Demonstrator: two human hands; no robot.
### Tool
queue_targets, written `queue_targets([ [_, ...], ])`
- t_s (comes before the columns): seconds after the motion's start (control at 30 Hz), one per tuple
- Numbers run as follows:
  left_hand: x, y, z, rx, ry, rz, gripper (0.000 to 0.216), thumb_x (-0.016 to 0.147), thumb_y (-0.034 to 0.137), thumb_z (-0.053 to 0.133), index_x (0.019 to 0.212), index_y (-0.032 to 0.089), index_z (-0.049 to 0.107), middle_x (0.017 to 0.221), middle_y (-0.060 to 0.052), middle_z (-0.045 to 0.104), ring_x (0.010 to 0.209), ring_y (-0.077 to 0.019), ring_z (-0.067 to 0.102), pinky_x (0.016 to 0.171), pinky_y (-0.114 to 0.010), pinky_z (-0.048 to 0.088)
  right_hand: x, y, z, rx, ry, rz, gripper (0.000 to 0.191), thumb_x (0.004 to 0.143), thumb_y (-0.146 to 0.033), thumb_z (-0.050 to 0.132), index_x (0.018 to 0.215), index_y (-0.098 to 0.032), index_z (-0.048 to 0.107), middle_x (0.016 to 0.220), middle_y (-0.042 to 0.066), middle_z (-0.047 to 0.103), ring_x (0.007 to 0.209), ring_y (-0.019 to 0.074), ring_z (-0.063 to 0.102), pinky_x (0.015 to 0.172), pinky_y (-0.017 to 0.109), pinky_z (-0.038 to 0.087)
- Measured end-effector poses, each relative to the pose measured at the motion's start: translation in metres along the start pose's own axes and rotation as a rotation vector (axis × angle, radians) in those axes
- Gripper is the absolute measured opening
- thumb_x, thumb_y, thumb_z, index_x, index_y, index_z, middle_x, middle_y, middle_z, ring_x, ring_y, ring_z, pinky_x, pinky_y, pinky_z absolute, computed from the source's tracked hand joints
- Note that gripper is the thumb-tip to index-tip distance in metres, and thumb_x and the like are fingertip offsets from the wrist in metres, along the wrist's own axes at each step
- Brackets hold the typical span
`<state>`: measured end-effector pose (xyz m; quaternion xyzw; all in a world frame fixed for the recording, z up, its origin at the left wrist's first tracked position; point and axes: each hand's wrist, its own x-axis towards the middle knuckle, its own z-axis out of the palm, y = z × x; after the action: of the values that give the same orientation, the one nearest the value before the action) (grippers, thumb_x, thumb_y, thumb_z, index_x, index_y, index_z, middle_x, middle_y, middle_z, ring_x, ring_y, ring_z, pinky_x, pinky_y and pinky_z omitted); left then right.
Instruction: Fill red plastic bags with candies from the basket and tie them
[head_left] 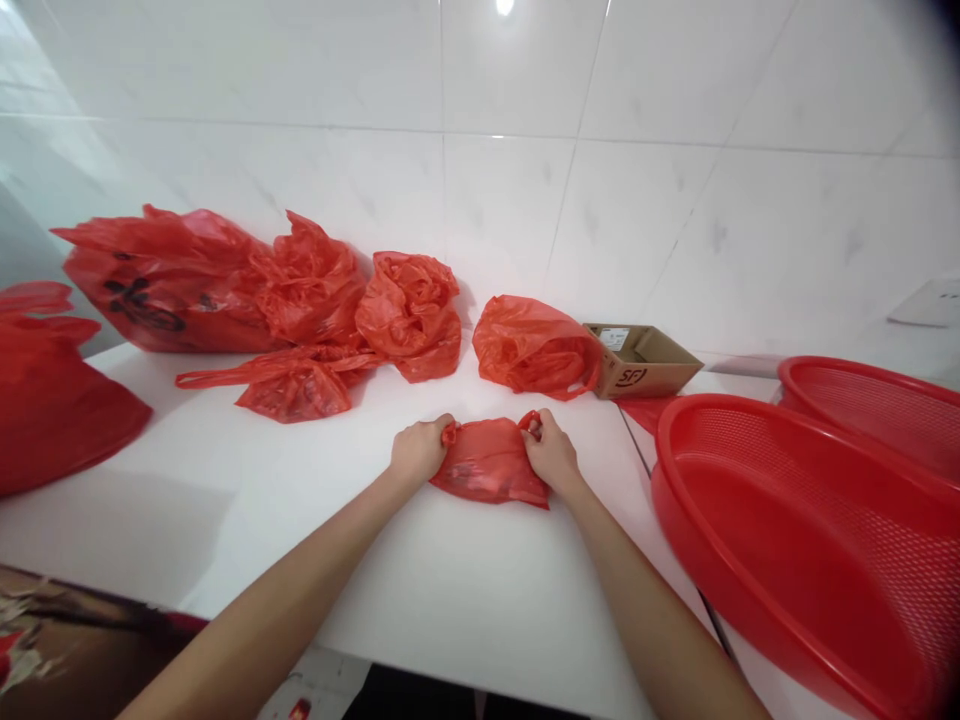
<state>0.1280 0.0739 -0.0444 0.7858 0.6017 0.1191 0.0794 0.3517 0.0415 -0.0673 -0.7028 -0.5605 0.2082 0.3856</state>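
Observation:
A small red plastic bag [491, 463] lies on the white table [480, 580] in front of me. Something dark and pale shows faintly through its thin film, but I cannot make out what it is. My left hand [420, 452] is closed on the bag's upper left corner. At the upper right corner, my right hand [553, 452] pinches the gathered plastic. The bag's top edge is stretched between the two hands.
Against the tiled wall stand several filled red bags [409, 315], with another red bag [536, 345] beside an open cardboard box [646, 378]. Large red mesh baskets [664, 490] occupy the right side. A bulky red bag [60, 410] sits at far left.

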Motion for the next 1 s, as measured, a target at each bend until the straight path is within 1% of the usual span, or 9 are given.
queue_targets([
  [0.13, -0.001, -0.001, 0.004, 0.023, -0.013, -0.016, 0.037, 0.086, 0.019, 0.040, 0.112, 0.029, 0.065, 0.097, -0.009, 0.074, 0.084, -0.0293, 0.068, 0.069, -0.034, 0.044, 0.001, 0.006, 0.003, 0.004, -0.003, 0.000, 0.013, 0.082, -0.029, 0.050, 0.080, -0.024, 0.038, 0.072, -0.004, 0.056, 0.065, 0.0153, 0.052, 0.061, 0.025, 0.033],
  [0.27, -0.005, -0.004, 0.006, -0.001, -0.022, 0.009, 0.039, 0.089, 0.024, 0.041, 0.117, 0.037, 0.064, 0.111, -0.001, 0.073, 0.093, -0.0258, 0.067, 0.073, -0.032, 0.044, 0.000, 0.011, 0.005, 0.013, 0.014, -0.014, 0.012, 0.082, -0.028, 0.049, 0.081, -0.024, 0.039, 0.071, -0.005, 0.056, 0.063, 0.0147, 0.052, 0.061, 0.025, 0.034],
  [0.37, -0.004, -0.004, 0.008, -0.007, -0.027, 0.032, 0.037, 0.089, 0.025, 0.042, 0.114, 0.039, 0.065, 0.113, 0.004, 0.072, 0.095, -0.0242, 0.067, 0.071, -0.031, 0.043, -0.003, 0.009, 0.004, -0.052, -0.014, -0.011, 0.009, 0.084, -0.028, 0.047, 0.084, -0.024, 0.039, 0.074, -0.004, 0.058, 0.062, 0.0146, 0.052, 0.059, 0.025, 0.033],
  [0.5, -0.003, -0.003, 0.013, 0.038, -0.016, 0.009, 0.036, 0.086, 0.021, 0.043, 0.111, 0.033, 0.066, 0.107, -0.001, 0.074, 0.087, -0.0264, 0.067, 0.065, -0.032, 0.040, -0.006, 0.001, 0.002, -0.278, -0.090, -0.056, 0.005, 0.088, -0.022, 0.044, 0.091, -0.024, 0.041, 0.080, 0.000, 0.062, 0.066, 0.0160, 0.054, 0.058, 0.025, 0.028],
  [0.57, -0.004, -0.003, 0.015, 0.060, -0.008, 0.006, 0.035, 0.085, 0.018, 0.043, 0.110, 0.031, 0.065, 0.103, -0.002, 0.074, 0.084, -0.0260, 0.066, 0.064, -0.032, 0.039, -0.007, -0.002, 0.001, -0.360, -0.105, -0.074, 0.005, 0.090, -0.021, 0.044, 0.094, -0.023, 0.042, 0.083, 0.003, 0.063, 0.069, 0.0169, 0.055, 0.058, 0.026, 0.027],
  [0.67, -0.005, -0.002, 0.016, 0.090, 0.006, 0.031, 0.032, 0.083, 0.016, 0.044, 0.107, 0.026, 0.063, 0.099, -0.005, 0.073, 0.087, -0.0259, 0.065, 0.070, -0.033, 0.040, -0.009, -0.004, 0.000, -0.433, -0.108, -0.072, 0.005, 0.093, -0.025, 0.043, 0.097, -0.022, 0.043, 0.086, 0.005, 0.064, 0.072, 0.0181, 0.056, 0.058, 0.026, 0.026],
  [0.73, -0.007, -0.001, 0.016, 0.111, 0.019, 0.055, 0.030, 0.084, 0.015, 0.043, 0.105, 0.023, 0.063, 0.098, -0.008, 0.071, 0.092, -0.0268, 0.064, 0.077, -0.036, 0.041, -0.010, -0.004, 0.000, -0.466, -0.105, -0.066, 0.007, 0.094, -0.027, 0.042, 0.098, -0.021, 0.044, 0.088, 0.006, 0.064, 0.074, 0.0189, 0.057, 0.058, 0.026, 0.025],
  [0.8, -0.008, -0.001, 0.016, 0.132, 0.031, 0.073, 0.029, 0.085, 0.014, 0.042, 0.104, 0.021, 0.063, 0.098, -0.009, 0.070, 0.094, -0.0274, 0.063, 0.081, -0.038, 0.040, -0.011, -0.003, 0.000, -0.484, -0.100, -0.073, 0.009, 0.094, -0.028, 0.041, 0.099, -0.021, 0.045, 0.089, 0.007, 0.065, 0.076, 0.0198, 0.057, 0.058, 0.027, 0.025],
  [1.0, -0.010, -0.002, 0.019, 0.176, 0.038, 0.116, 0.030, 0.083, 0.012, 0.044, 0.101, 0.020, 0.066, 0.101, -0.010, 0.068, 0.097, -0.0281, 0.061, 0.079, -0.039, 0.039, -0.015, -0.002, -0.003, -0.450, -0.115, -0.133, 0.012, 0.092, -0.020, 0.040, 0.102, -0.022, 0.048, 0.097, 0.007, 0.067, 0.080, 0.0203, 0.058, 0.060, 0.028, 0.028],
])
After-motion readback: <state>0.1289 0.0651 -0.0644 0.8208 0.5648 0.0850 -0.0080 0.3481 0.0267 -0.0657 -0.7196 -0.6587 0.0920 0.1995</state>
